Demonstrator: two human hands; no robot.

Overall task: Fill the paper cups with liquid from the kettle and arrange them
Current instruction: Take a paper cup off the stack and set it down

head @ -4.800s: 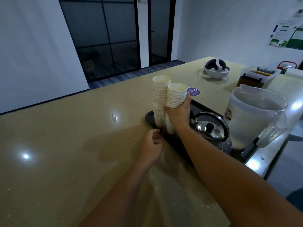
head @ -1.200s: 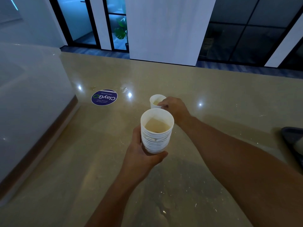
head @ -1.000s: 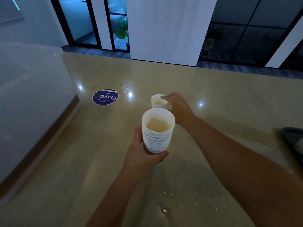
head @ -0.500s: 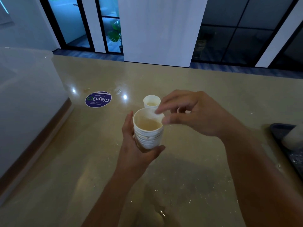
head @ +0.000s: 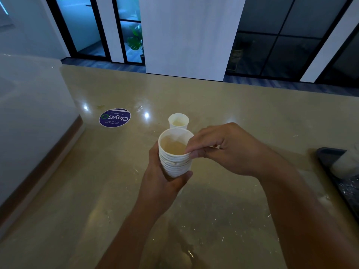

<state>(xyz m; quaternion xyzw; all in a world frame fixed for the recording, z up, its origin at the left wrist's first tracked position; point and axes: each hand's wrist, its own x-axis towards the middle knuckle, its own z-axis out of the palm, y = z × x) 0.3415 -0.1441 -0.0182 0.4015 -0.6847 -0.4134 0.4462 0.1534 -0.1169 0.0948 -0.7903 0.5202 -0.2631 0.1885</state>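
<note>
The left hand [head: 165,183] hid the lower part of the stack of paper cups [head: 175,158]. The stack's rim covered the foot of the single paper cup [head: 178,121] behind it. At the right edge, the dark tray [head: 338,171] was cut off, and the pale object on it [head: 347,162] was blurred beyond telling.

Your left hand [head: 163,179] is raised in front of you, fingers and thumb curled round the lower part of the stack of paper cups [head: 175,152], its forearm running up from the bottom edge. Your right hand [head: 223,150] reaches in from the right at the same height, knuckles up, thumb and forefinger pinching the rim of the topmost cup; the other fingers are loosely bent. Both forearms are bare.
</note>
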